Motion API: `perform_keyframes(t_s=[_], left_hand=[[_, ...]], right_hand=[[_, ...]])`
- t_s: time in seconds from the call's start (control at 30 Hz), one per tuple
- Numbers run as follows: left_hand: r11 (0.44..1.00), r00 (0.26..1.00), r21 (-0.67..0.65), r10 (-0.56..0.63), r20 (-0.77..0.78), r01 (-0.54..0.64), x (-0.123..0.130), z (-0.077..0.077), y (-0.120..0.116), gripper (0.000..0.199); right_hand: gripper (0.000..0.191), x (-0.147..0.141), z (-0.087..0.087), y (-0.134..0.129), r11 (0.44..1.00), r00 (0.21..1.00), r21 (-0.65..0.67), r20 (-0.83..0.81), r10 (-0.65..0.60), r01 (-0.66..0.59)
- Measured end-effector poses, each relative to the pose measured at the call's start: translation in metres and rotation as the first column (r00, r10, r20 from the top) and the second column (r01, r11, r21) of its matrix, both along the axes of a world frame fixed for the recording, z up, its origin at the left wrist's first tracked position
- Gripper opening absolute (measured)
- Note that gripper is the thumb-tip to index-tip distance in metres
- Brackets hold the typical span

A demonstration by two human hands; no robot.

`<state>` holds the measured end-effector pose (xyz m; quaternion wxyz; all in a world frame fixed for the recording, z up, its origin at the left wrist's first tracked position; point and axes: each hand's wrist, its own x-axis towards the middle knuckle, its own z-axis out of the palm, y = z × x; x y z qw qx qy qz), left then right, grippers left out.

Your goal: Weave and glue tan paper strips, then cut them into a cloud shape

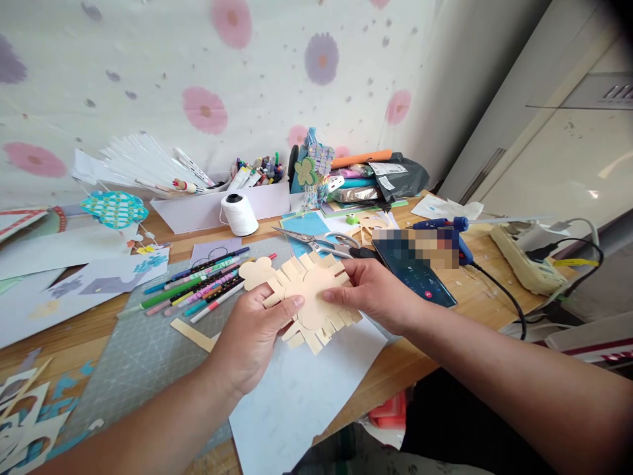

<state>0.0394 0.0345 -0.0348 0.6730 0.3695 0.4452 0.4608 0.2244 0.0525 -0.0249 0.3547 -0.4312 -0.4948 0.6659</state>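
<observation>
Between both hands I hold a cream paper flower (312,300), a round centre ringed by cut paper strips, above a white sheet (301,396). My left hand (257,330) pinches its left edge, thumb on top. On the right edge, my right hand (368,293) grips it the same way, fingers mostly hidden beneath. A small cream cloud-like paper cutout (256,270) shows just behind my left hand. Close beyond the flower lie silver scissors (321,243). Several coloured pens (198,284) lie left of it on the grey cutting mat (143,356).
A phone (420,270) and a blue glue gun (459,241) with a black cord lie at right, near a power strip (524,257). A white thread spool (240,214) stands at the back before a box of markers (227,208). Paper scraps (34,422) cover the left front.
</observation>
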Motion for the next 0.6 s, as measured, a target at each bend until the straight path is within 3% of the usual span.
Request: perform_keyframes(t_s=[0.33, 0.53, 0.6], left_hand=[[0.999, 0.997, 0.009, -0.049, -0.053, 0.050, -0.002, -0.001, 0.001, 0.037], [0.972, 0.956, 0.094, -0.189, -0.225, 0.214, -0.016, 0.011, 0.013, 0.025], [0.952, 0.924, 0.062, -0.274, -0.266, 0.300, -0.018, 0.013, 0.014, 0.022]], right_hand=[[0.015, 0.005, -0.002, 0.002, 0.998, 0.995, 0.068, 0.095, 0.003, -0.010], [0.010, 0.012, 0.000, 0.004, 0.984, 0.972, 0.126, 0.213, 0.098, -0.126], [0.008, 0.013, 0.001, 0.003, 0.972, 0.954, 0.144, 0.266, 0.140, -0.183]])
